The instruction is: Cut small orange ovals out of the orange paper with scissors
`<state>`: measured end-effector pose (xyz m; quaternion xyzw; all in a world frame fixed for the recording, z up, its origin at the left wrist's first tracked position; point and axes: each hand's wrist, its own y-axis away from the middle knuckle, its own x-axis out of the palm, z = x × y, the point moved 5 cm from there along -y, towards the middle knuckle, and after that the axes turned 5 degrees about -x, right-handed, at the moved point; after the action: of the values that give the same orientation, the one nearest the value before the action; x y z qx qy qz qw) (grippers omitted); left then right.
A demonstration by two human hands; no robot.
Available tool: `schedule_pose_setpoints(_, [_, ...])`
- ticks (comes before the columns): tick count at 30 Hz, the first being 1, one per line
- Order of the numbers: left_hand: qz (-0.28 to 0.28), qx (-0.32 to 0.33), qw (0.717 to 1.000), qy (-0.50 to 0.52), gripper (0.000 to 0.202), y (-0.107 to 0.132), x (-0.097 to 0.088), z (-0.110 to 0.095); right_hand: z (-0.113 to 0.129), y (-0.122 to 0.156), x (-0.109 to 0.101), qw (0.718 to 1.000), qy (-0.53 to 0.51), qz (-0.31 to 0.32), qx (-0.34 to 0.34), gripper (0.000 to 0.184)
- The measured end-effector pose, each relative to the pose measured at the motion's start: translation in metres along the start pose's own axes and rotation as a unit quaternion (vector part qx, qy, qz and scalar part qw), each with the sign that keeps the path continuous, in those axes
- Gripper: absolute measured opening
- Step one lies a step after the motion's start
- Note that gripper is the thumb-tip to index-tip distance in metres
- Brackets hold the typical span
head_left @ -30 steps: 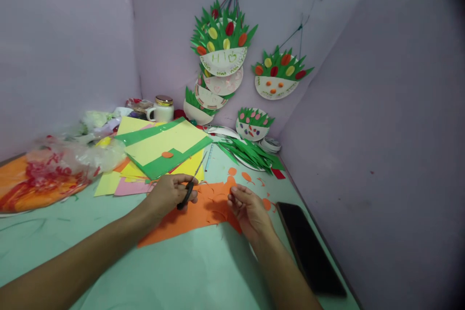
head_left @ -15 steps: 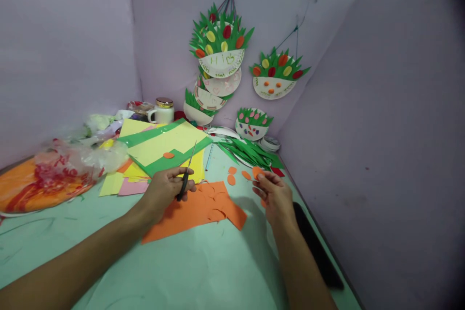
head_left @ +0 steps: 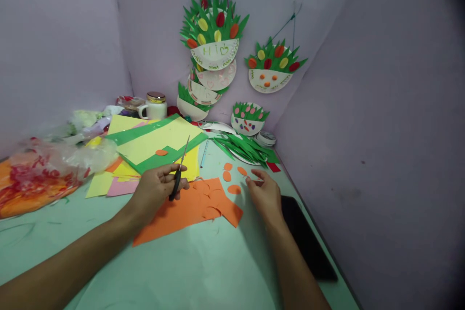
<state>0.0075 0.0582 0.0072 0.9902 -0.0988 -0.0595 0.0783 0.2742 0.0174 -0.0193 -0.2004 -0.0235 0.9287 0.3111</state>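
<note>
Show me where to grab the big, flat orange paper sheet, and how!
Pinch the big, flat orange paper sheet by its near left corner, probably best coming from the near side. That corner looks uncut and points toward you on the pale green tabletop. The right end has an uneven cut outline, so it might flop or tear.

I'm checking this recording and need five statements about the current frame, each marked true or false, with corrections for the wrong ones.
1. The left hand holds scissors. True.
2. Both hands hold scissors. False: the right hand has none; it is beside loose orange ovals.
3. A single orange oval lies on the stacked coloured paper. True.
4. The sheet on the table between the hands is blue. False: the orange sheet lies there.
5. The white mug stands beyond the stacked coloured paper, as the camera sees it. True.
</note>
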Motion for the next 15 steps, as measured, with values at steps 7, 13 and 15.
schedule_pose_setpoints(7, [-0.009, 0.000, 1.000, -0.004, 0.048, 0.001, 0.001, -0.002, 0.022, 0.036, 0.014, 0.918, 0.335, 0.199, -0.073, 0.031])
schedule_pose_setpoints(13, [0.001, -0.008, 1.000, 0.001, 0.048, 0.003, 0.004, -0.002, 0.025, 0.046, 0.028, 0.906, 0.346, 0.239, -0.055, 0.011])
schedule_pose_setpoints(15, [0.007, -0.012, 1.000, -0.001, 0.048, 0.004, 0.006, -0.001, 0.023, 0.044, 0.028, 0.911, 0.328, 0.246, -0.038, 0.013])
